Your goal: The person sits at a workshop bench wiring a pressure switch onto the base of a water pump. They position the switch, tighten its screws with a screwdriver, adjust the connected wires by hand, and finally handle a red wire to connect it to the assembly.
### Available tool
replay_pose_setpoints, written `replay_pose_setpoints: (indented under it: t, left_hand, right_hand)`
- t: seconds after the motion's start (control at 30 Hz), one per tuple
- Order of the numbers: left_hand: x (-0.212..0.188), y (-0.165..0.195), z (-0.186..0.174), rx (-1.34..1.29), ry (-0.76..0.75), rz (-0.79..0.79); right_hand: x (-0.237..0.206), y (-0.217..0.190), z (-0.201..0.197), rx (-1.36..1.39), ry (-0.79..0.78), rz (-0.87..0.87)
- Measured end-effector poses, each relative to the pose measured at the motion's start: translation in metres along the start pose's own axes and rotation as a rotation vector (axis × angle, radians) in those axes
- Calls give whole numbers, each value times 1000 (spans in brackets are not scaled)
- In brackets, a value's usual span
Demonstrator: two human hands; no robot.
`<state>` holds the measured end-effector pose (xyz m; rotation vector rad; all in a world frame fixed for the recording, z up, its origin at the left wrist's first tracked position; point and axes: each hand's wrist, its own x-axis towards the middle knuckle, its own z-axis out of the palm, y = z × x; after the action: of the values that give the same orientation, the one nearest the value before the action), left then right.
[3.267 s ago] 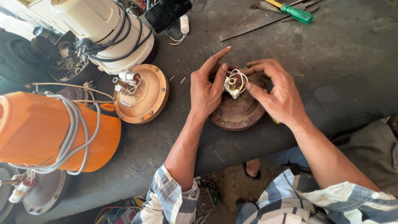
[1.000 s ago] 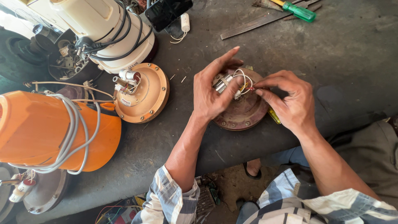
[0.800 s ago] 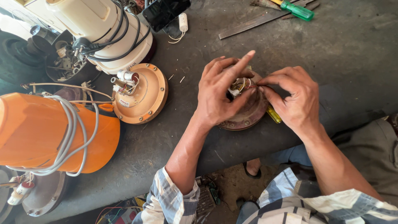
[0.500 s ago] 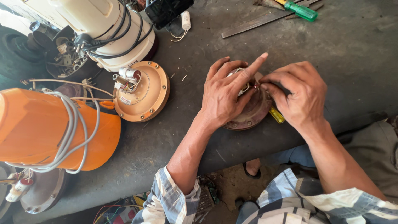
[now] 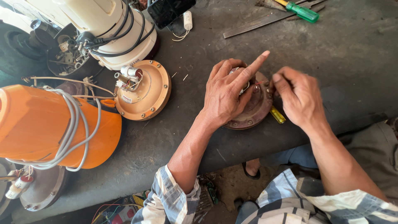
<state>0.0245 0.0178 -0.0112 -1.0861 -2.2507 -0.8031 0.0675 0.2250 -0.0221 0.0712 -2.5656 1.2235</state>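
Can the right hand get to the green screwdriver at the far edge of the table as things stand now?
Probably yes, after letting go: the right hand grips a yellow-handled tool, and only bare table lies between it and the green screwdriver.

Both forearms are bare from the elbow down, and the left hand [image 5: 228,93] and right hand [image 5: 300,97] wear no gloves, rings or watch. The person wears a plaid shirt [image 5: 290,203] in grey-blue and white checks. Its left sleeve [image 5: 168,201] is rolled into a thick cuff just below the elbow, while the right sleeve [image 5: 352,205] is pushed up high.
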Motion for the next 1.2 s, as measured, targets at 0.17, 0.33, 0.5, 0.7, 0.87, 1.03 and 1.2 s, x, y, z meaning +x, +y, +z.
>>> replay_pose_setpoints:
  t: [0.17,0.33,0.5,0.7,0.87,1.03,1.2]
  left_hand:
    - [-1,0,-1,-21,5,-4]
    - [-1,-1,-1,-40,7,-4]
    - [-1,-1,0,-13,21,3]
    - [1,0,-3,-42,12,1]
    - [2,2,-7,-50,2,-2]
    - [2,3,-7,-44,-15,-8]
    - [1,2,-6,-45,-3,0]
  right_hand:
    - [-4,-8,-8,-178,202,-444]
    - [4,-10,0,-462,321,-698]
    - [4,-1,0,-490,317,-647]
    - [2,-2,2,-386,222,-493]
    - [4,-1,-2,-120,37,-300]
    - [10,10,-1,283,-232,116]
    - [6,5,1,208,-106,53]
